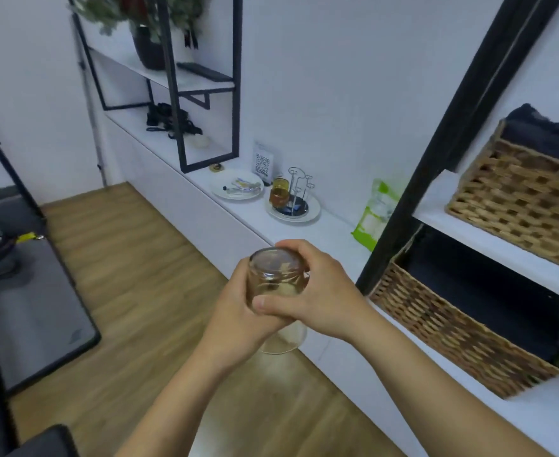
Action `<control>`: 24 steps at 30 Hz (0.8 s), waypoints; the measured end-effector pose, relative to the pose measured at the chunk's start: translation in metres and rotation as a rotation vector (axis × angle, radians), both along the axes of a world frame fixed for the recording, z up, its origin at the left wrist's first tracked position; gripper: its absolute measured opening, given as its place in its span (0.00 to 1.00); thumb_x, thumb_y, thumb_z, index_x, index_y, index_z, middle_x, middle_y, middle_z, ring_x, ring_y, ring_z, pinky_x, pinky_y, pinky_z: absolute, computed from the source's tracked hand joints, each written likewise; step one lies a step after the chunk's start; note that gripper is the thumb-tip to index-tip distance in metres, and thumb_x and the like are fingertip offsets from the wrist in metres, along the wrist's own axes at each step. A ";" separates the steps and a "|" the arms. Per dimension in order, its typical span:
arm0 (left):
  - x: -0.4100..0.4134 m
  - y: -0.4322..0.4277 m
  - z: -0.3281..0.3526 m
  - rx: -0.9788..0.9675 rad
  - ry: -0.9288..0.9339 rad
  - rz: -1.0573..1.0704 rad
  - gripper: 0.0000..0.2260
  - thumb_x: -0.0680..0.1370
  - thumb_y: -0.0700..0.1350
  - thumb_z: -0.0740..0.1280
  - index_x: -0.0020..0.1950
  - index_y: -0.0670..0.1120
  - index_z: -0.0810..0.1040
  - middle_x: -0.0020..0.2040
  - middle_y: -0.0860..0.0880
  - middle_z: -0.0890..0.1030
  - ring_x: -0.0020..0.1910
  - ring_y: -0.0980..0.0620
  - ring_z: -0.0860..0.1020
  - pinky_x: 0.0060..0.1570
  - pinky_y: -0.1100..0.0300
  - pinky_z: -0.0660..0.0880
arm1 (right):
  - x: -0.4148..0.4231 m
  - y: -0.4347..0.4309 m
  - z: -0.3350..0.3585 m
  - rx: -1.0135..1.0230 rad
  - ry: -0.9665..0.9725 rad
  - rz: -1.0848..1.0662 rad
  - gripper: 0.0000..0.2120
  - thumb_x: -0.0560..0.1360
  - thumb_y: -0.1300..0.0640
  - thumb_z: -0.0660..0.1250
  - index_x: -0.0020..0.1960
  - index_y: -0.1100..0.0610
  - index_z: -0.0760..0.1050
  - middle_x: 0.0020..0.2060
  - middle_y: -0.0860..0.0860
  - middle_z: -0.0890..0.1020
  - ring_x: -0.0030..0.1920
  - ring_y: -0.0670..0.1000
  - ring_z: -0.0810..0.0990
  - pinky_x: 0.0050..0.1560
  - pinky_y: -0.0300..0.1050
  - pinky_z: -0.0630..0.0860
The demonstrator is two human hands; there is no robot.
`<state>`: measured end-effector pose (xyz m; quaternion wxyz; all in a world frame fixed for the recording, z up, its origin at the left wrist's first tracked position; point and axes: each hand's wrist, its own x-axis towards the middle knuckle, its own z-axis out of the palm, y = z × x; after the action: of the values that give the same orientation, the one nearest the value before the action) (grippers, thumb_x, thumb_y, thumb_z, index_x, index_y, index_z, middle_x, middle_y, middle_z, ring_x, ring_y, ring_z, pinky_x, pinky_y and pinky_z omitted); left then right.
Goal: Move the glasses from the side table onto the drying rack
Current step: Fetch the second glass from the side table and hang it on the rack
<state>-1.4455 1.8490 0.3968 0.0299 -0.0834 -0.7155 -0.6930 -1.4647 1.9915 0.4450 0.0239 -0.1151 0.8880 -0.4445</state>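
Right now I see both hands wrapped around one clear glass (273, 275), holding it upside down in the air over the wooden floor (133, 258), just in front of the long white desk (238, 222). The left hand (235, 311) cups the glass from the left and below, and the right hand (317, 291) closes over it from the right, its thumb lying across the front of the glass. The base of the glass points up toward me; the rim shows below the hands. Farther along the desk stands the drying rack (296, 192), a set of thin wire prongs rising from a white dish. An amber glass (279, 192) already sits on the rack's left side; I cannot tell whether it is one glass or two stacked. Just left of the rack lies a white plate (237, 189) with small utensils on it, and behind them a card with a QR code (262, 163) leans near the wall. A green pouch (375, 212) stands to the right of the rack, next to a black shelf post (436, 153). Two wicker baskets (462, 324) fill the shelves on the right.
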 end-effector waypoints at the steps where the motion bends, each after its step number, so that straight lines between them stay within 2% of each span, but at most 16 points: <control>1: -0.007 -0.014 -0.003 0.002 -0.004 0.043 0.28 0.63 0.38 0.78 0.61 0.47 0.76 0.53 0.53 0.85 0.53 0.55 0.83 0.48 0.66 0.76 | -0.012 -0.014 -0.002 -0.001 -0.003 0.042 0.37 0.57 0.44 0.81 0.63 0.44 0.72 0.50 0.38 0.81 0.49 0.35 0.78 0.49 0.30 0.72; 3: -0.020 -0.042 -0.007 -0.015 -0.011 0.133 0.28 0.63 0.43 0.78 0.61 0.50 0.76 0.54 0.51 0.85 0.55 0.52 0.83 0.52 0.58 0.78 | -0.036 -0.043 -0.007 -0.016 -0.019 0.123 0.37 0.58 0.43 0.81 0.64 0.44 0.72 0.50 0.37 0.80 0.50 0.34 0.78 0.50 0.29 0.71; 5: -0.033 -0.069 -0.011 -0.042 -0.019 0.219 0.27 0.63 0.44 0.78 0.60 0.51 0.77 0.55 0.51 0.84 0.55 0.51 0.82 0.55 0.53 0.78 | -0.060 -0.072 -0.012 -0.031 -0.036 0.196 0.36 0.58 0.43 0.81 0.63 0.43 0.72 0.50 0.37 0.81 0.50 0.34 0.78 0.48 0.27 0.71; 11: -0.086 -0.144 -0.017 -0.094 -0.039 0.416 0.26 0.65 0.40 0.77 0.61 0.49 0.76 0.55 0.52 0.84 0.55 0.53 0.82 0.53 0.61 0.77 | -0.141 -0.160 -0.030 -0.086 -0.030 0.362 0.40 0.53 0.38 0.78 0.63 0.44 0.73 0.51 0.40 0.82 0.51 0.36 0.79 0.50 0.30 0.72; 13: -0.111 -0.167 -0.018 -0.121 -0.050 0.484 0.27 0.64 0.41 0.78 0.61 0.51 0.76 0.55 0.52 0.84 0.55 0.53 0.82 0.53 0.59 0.78 | -0.176 -0.188 -0.037 -0.106 -0.030 0.411 0.43 0.50 0.36 0.77 0.64 0.44 0.73 0.52 0.41 0.82 0.52 0.38 0.80 0.52 0.34 0.74; 16: -0.151 -0.201 -0.010 -0.154 -0.074 0.578 0.28 0.62 0.46 0.78 0.61 0.53 0.76 0.54 0.52 0.84 0.54 0.52 0.83 0.56 0.48 0.79 | -0.230 -0.230 -0.038 -0.130 -0.066 0.507 0.42 0.50 0.36 0.77 0.63 0.43 0.73 0.52 0.42 0.82 0.52 0.41 0.81 0.56 0.44 0.78; 18: -0.178 -0.221 0.001 -0.195 -0.093 0.621 0.29 0.60 0.48 0.77 0.60 0.55 0.75 0.54 0.54 0.84 0.53 0.55 0.83 0.56 0.50 0.79 | -0.263 -0.255 -0.032 -0.157 -0.071 0.555 0.42 0.51 0.36 0.78 0.63 0.44 0.73 0.52 0.43 0.83 0.51 0.42 0.82 0.56 0.47 0.79; 21: -0.218 -0.246 0.019 -0.255 -0.079 0.671 0.31 0.60 0.47 0.78 0.61 0.54 0.73 0.53 0.60 0.83 0.52 0.60 0.82 0.52 0.62 0.78 | -0.307 -0.283 -0.022 -0.222 -0.057 0.585 0.40 0.52 0.36 0.77 0.62 0.44 0.73 0.51 0.42 0.82 0.51 0.41 0.81 0.55 0.46 0.79; 24: -0.258 -0.256 0.023 -0.267 -0.092 0.692 0.29 0.61 0.43 0.78 0.60 0.53 0.73 0.52 0.61 0.83 0.50 0.61 0.82 0.49 0.61 0.79 | -0.346 -0.293 -0.020 -0.263 -0.081 0.591 0.39 0.53 0.38 0.77 0.62 0.44 0.73 0.51 0.42 0.82 0.51 0.41 0.81 0.55 0.46 0.79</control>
<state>-1.7035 1.5926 0.4198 0.2190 0.1915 -0.7859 -0.5457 -1.8102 1.6983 0.4251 0.1721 -0.3523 0.7495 -0.5334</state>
